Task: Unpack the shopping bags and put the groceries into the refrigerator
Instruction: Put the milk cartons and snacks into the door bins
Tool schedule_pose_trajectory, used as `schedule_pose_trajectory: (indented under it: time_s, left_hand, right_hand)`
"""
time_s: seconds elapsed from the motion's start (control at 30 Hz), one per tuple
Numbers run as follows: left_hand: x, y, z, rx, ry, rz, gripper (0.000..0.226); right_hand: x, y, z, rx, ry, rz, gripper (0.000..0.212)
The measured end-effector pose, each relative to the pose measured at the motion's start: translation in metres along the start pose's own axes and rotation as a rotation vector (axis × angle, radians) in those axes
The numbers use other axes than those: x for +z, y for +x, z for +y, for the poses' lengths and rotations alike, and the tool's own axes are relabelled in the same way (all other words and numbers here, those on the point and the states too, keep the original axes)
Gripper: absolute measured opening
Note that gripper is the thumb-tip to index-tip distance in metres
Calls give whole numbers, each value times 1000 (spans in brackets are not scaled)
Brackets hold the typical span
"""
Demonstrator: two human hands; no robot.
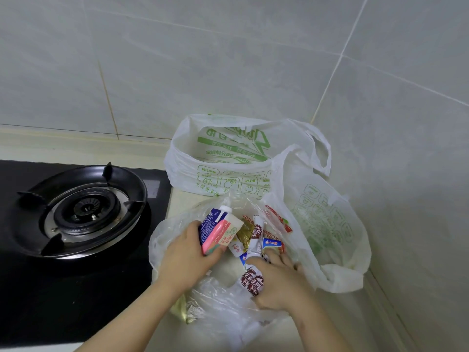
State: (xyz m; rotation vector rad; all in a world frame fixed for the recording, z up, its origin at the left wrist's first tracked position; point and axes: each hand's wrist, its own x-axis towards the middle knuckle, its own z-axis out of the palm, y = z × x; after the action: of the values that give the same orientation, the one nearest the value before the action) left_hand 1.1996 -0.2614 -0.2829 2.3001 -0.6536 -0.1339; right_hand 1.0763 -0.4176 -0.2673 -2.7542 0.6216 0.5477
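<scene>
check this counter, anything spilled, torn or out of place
Nothing spilled or torn shows. The carton is tilted only because the left hand grips it above the clear bag, while the right hand is among the packets. The one thing to watch: that bag's edge lies close beside the gas burner, which looks unlit.

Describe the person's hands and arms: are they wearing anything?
Nothing worn shows. The left hand and right hand are bare, with no gloves, rings or bracelets visible. Both forearms are uncovered to the frame edge, with no sleeve in sight.
</scene>
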Motion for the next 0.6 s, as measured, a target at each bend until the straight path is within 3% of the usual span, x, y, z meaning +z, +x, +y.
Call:
schedule_pose_trajectory:
  time_s: [0.2, 0.43, 0.6]
  left_hand:
    - [-4, 1, 0, -41, -40, 5, 58]
    - [-10, 2, -1, -55, -100, -18, 46]
    - [-15, 4, -6, -76, -156, -58, 62]
  right_hand:
    - [10, 2, -9, 19, -54, 142, 62]
    - [15, 8, -13, 35, -13, 191, 50]
    - [14, 12, -14, 63, 63, 192, 49]
